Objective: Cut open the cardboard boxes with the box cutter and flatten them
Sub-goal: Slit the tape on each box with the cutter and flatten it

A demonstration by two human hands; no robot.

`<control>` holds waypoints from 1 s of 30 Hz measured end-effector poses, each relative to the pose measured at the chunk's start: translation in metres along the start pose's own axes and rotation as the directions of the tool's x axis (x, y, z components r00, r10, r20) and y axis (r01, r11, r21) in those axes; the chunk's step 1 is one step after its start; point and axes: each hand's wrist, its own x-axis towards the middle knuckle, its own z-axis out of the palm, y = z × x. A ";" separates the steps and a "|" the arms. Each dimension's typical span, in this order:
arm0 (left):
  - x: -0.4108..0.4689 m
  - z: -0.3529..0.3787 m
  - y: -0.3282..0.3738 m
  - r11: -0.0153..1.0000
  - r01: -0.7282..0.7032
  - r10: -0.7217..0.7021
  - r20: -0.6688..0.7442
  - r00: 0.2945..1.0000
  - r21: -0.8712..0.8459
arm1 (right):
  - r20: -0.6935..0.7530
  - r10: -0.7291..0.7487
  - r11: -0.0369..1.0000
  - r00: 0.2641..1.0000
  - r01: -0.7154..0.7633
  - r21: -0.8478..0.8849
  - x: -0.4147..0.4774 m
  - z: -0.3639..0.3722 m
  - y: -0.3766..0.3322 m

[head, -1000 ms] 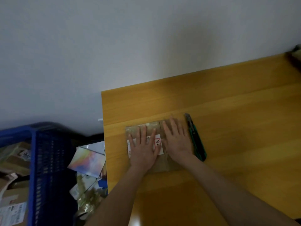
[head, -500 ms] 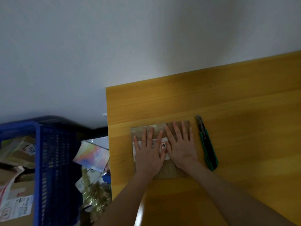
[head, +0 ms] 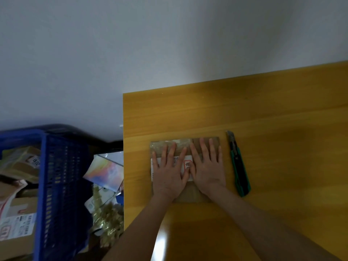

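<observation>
A small brown cardboard box point(head: 190, 195), taped and bearing a white label, lies flat on the wooden table point(head: 273, 113) near its left edge. My left hand point(head: 169, 171) presses on its left half with straight, spread fingers. My right hand point(head: 207, 167) presses flat on its right half, thumb beside the left hand. The two hands cover most of the box. A green and black box cutter point(head: 238, 163) lies on the table just right of the box, blade end pointing away from me, untouched.
A blue plastic crate point(head: 56, 185) stands on the floor at left with several cardboard boxes point(head: 17, 223) in it. Loose packaging and a shiny iridescent sheet point(head: 105, 170) lie between crate and table. A white wall is behind.
The view has shifted slightly, so table and hands sit further right in frame. Both hands stay pressed flat on the box; the cutter has not moved.
</observation>
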 end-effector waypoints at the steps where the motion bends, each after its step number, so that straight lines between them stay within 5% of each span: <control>1: -0.001 0.000 0.000 1.000 -0.004 0.004 -0.001 1.000 0.003 | 0.007 0.000 1.000 1.000 0.000 0.011 -0.001 0.001 0.000; 9: -0.002 0.000 0.000 0.999 -0.010 0.010 -0.008 1.000 0.032 | 0.011 -0.045 0.998 0.999 0.045 0.044 0.000 -0.005 0.002; 13: 0.000 -0.005 -0.001 1.000 -0.005 0.003 0.068 0.998 0.018 | 0.099 -0.073 0.953 0.992 0.040 0.300 -0.002 -0.027 0.014; 16: 0.001 -0.021 -0.002 0.998 0.002 0.006 0.132 0.991 -0.056 | 0.116 0.064 0.839 0.991 -0.116 0.531 -0.021 -0.049 0.024; 19: -0.012 -0.045 -0.003 0.963 0.187 -0.169 0.106 0.980 -0.194 | 0.171 0.265 0.801 0.949 -0.315 0.508 -0.055 -0.062 0.022; 22: -0.028 -0.067 0.002 0.734 0.482 -0.437 0.210 0.875 -0.479 | 0.323 0.307 0.738 0.895 -0.439 0.513 -0.076 -0.062 0.010; 25: -0.031 -0.076 0.000 0.440 0.602 -0.563 0.317 0.763 -0.667 | 0.361 0.398 0.498 0.843 -0.530 0.687 -0.084 -0.073 0.000; 30: -0.020 -0.107 0.018 0.340 0.573 -0.550 0.336 0.764 -0.746 | 0.414 0.471 0.191 0.779 -0.548 0.815 -0.093 -0.105 0.012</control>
